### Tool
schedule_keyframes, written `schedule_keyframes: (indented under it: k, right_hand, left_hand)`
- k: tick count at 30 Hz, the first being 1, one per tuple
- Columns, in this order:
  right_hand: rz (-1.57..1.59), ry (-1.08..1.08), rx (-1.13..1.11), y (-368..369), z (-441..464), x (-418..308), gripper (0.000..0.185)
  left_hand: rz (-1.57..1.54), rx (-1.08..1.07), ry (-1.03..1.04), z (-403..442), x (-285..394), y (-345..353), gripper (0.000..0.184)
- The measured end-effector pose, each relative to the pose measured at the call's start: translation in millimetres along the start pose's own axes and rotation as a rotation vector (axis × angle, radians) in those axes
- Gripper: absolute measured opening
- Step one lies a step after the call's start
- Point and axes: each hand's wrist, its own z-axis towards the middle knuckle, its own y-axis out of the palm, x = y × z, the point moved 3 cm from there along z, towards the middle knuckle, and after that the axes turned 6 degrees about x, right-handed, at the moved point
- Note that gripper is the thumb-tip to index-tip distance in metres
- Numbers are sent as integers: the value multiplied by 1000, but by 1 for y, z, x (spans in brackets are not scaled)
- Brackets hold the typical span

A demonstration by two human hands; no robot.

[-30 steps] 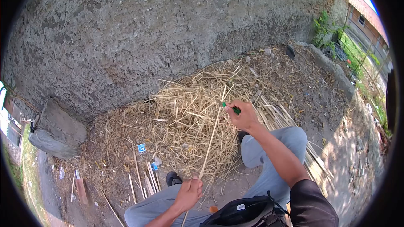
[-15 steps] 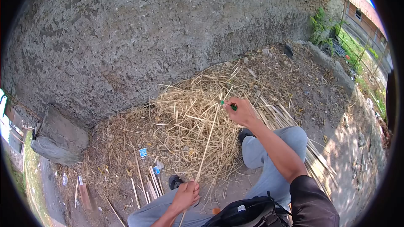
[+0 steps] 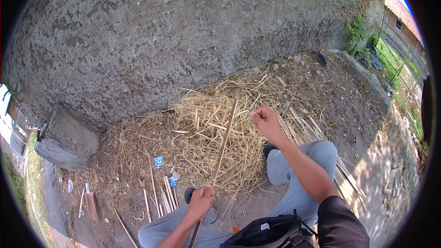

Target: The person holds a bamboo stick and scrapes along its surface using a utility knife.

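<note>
Strip in L hand, green bit at R fingertips

From where I stand, the L hand [image 3: 200, 200], lower ctr of frame, is closed round a long, thin brownish strip [image 3: 223, 149]. Strip slants from the bottom edge up thru the grip to abt mid-frame, its top end over the shavings pile [image 3: 202, 128]. R hand [image 3: 266, 121], just rt of ctr, has thumb + index pinched on a small green item [image 3: 251, 110]; only a bit shows, rest hidden, so can't tell its full shape. It's near the strip's top end, not touching.

Pale slats [image 3: 301, 126] lie rt of the pile, running down past the bent R leg [image 3: 317, 156]. Short sticks [image 3: 167, 195] are lower L, w/ a blue-and-white wrapper [image 3: 159, 161] nr them. Black bag [image 3: 266, 234] sits at the lap, bottom ctr. Rough gray wall [image 3: 183, 32] fills the upper frame; concrete block [image 3: 69, 142] stands against it at L. Green plant [image 3: 356, 34], upper rt.
</note>
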Motion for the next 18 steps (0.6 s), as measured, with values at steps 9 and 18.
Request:
schedule_keyframes:
  k: [9, 18]
  right_hand:
    - [-278, -186, -183, 17, -41, -5, 20]
    - [-242, -131, -223, 18, -35, 1, 16]
  left_hand:
    - [287, 172, 433, 2, 0, 6, 39]
    - [293, 185, 470, -7, 8, 10, 32]
